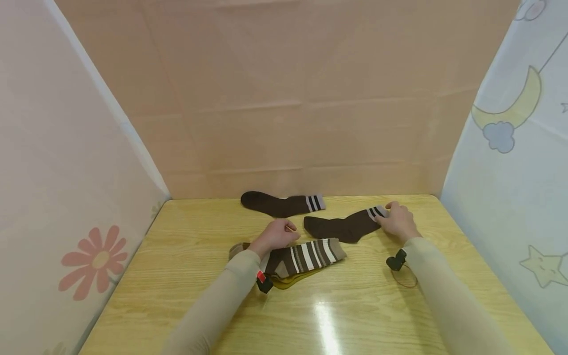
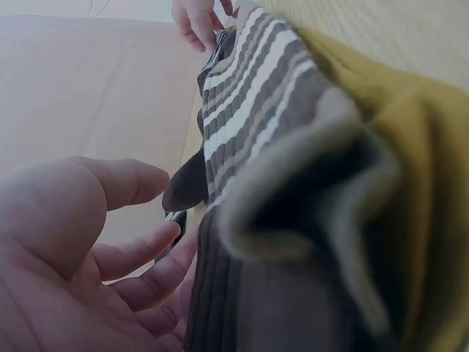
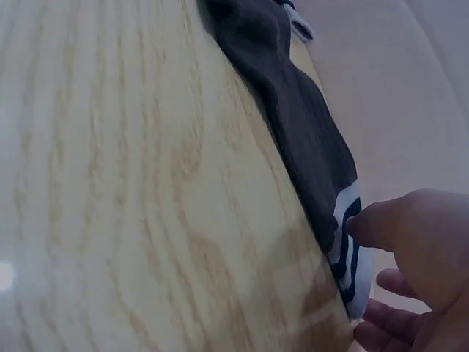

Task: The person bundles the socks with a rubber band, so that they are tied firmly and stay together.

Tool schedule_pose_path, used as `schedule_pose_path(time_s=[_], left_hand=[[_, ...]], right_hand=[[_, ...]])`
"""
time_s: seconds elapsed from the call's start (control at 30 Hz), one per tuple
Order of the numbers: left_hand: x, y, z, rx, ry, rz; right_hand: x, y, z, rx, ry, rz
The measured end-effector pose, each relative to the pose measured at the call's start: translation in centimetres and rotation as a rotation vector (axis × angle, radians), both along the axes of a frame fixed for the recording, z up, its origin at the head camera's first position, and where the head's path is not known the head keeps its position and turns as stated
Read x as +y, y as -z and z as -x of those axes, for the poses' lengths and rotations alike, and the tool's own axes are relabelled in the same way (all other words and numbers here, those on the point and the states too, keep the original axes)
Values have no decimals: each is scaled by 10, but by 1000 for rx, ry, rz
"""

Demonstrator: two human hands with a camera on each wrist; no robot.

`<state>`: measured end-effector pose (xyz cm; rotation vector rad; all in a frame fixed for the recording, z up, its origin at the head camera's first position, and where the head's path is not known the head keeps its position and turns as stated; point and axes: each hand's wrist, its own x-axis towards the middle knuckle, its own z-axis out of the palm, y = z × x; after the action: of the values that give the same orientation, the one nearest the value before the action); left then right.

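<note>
Two dark brown socks with striped pale cuffs lie flat: the far sock [image 1: 275, 204] near the table's back edge, the nearer sock [image 1: 337, 228] to its right. My right hand [image 1: 398, 222] is at the nearer sock's cuff [image 3: 347, 253]; the thumb touches the stripes and the other fingers lie spread by the cuff's end. My left hand [image 1: 277, 234] hovers by the brown-and-white striped socks [image 1: 308, 257], thumb and fingers apart with nothing between them in the left wrist view. Below the striped socks, a mustard sock [image 1: 290, 282] shows partly; the left forearm hides some of the pile.
Everything lies on a light wooden table [image 1: 355, 305]. A tan cloth backdrop [image 1: 301, 98] rises behind its back edge. Printed cloth walls stand at the left [image 1: 53, 148] and right [image 1: 510, 197]. Each wrist carries a small black camera.
</note>
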<state>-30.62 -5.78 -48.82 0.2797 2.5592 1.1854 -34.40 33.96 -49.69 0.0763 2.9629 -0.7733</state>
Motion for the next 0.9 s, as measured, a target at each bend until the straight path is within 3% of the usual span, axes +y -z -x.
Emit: schedule_pose_path(time_s=[0.33,0.6,0.9], left_hand=[[14,5,14,-56,-9,-59],[18,4,24,-136,-60,-144],[22,2,31,-182,-66,-147]], right_hand=[[5,7,6,63,-20,-58],[1,15,15,96,-12,-78],[-2,-1,12,71,-36,-95]])
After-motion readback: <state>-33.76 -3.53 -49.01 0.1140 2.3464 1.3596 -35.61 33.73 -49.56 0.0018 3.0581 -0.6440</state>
